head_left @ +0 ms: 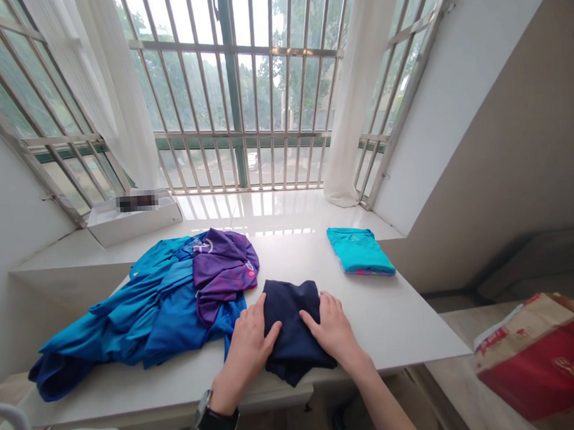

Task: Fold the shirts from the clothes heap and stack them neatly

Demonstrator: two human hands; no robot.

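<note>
A dark navy piece of folded clothing (pixel 295 323) lies at the front middle of the white table, its lower end tapering to a loose corner by the edge. My left hand (pixel 252 339) grips its left side, thumb on top and fingers along the edge. On the opposite side my right hand (pixel 332 328) holds it the same way, thumb over the cloth. Its exact kind cannot be made out. Left of it is a loose heap of blue clothing (pixel 161 305) with a crumpled purple shirt (pixel 225 269) on top. A folded turquoise shirt (pixel 361 251) rests at the right.
The white table (pixel 408 324) stands against a tiled window sill (pixel 258 210) with a barred window behind. A white box (pixel 136 224) sits on the sill at left. A red and beige paper bag (pixel 539 356) stands at right. A white curved frame (pixel 19 421) is at lower left.
</note>
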